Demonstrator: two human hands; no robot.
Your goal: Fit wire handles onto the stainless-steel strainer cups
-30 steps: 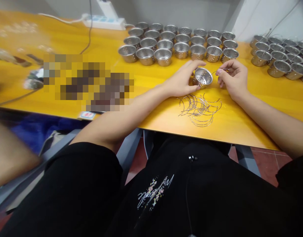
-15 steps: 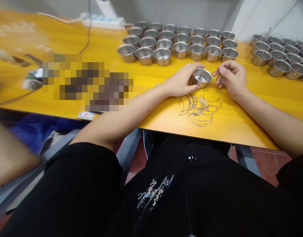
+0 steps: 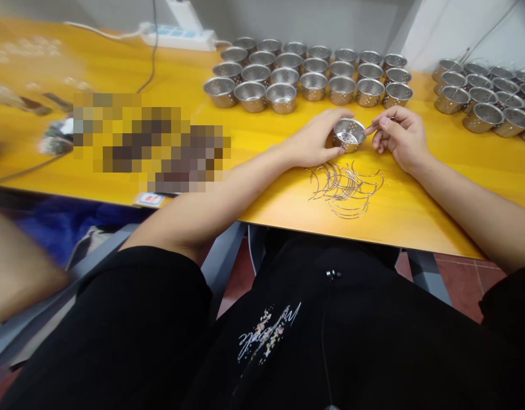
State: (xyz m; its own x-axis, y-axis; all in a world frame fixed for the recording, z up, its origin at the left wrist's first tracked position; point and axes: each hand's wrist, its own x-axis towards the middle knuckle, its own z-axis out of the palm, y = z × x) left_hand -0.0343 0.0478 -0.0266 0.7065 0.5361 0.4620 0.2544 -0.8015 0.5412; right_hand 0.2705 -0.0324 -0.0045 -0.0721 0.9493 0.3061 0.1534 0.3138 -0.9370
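Observation:
My left hand (image 3: 320, 139) grips a small perforated metal cup (image 3: 348, 136) from its left side, thumb at the front and fingers behind. The cup stands upright, its mouth facing up. To the right of it, my right hand (image 3: 399, 136) is closed in a pinch on a thin wire handle (image 3: 370, 128), whose tip is at the cup's right rim. Most of this wire is hidden by the fingers. Just below the cup, a loose pile of curved wire handles (image 3: 345, 185) lies on the yellow table (image 3: 283, 193).
Rows of similar perforated cups (image 3: 282, 98) stand along the back of the table. Another group of cups (image 3: 483, 117) is at the far right, some with wires. A white power strip (image 3: 179, 37) lies at the back left. Blurred, pixelated things cover the left side.
My right hand has shifted slightly left, bringing the wire handle's tip up to the cup's rim. My left hand and the cup are almost where they were.

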